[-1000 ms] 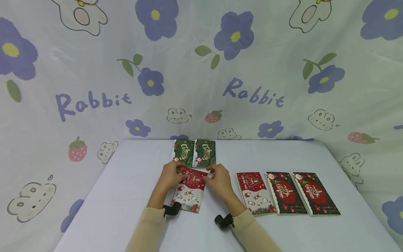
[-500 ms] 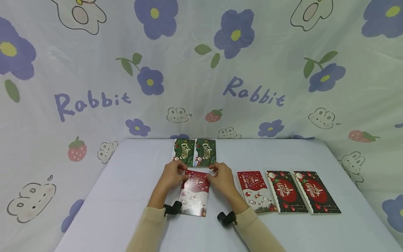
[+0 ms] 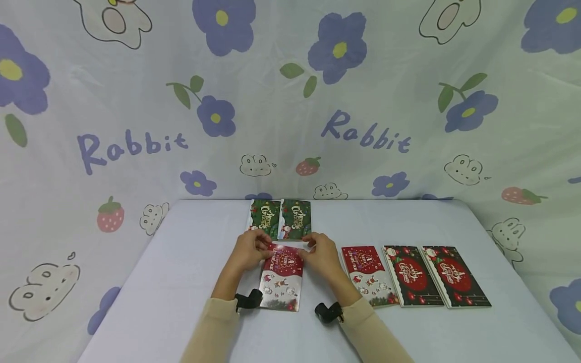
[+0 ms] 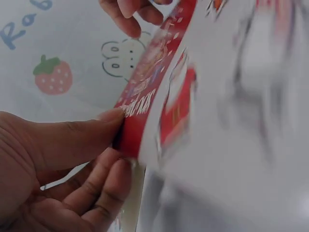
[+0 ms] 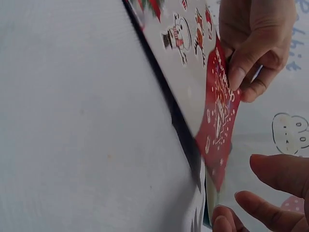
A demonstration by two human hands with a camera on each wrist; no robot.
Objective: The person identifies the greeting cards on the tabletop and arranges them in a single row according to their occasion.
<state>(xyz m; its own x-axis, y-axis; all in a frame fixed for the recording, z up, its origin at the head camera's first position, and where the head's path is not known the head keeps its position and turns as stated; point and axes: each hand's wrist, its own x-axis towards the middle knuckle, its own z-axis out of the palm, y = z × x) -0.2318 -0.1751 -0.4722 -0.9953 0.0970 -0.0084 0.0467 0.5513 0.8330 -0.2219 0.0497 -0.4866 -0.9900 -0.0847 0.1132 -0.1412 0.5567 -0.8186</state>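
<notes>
In the head view, a small notebook [image 3: 281, 282] with a red-and-white Christmas cover is at the middle of the table, below two green ones. My left hand [image 3: 251, 250] pinches its top left corner; the left wrist view shows the thumb [image 4: 82, 140] on the cover and curled fingers behind. Beside the top right corner is my right hand [image 3: 319, 254]. The right wrist view shows its thumb [image 5: 280, 171] and fingers spread apart, off the cover. There the notebook stands tilted, its face toward me.
Two green Christmas notebooks [image 3: 296, 220] lie side by side at the back edge of the white table [image 3: 181, 282]. To the right lie another red-and-white notebook [image 3: 369, 275] and two black-and-red ones [image 3: 415, 277]. A patterned cloth [image 3: 281, 101] hangs behind.
The red-and-white notebook has shifted slightly right and turned straighter. My right hand has moved a little right; my left hand has barely moved. The other notebooks stay in place.
</notes>
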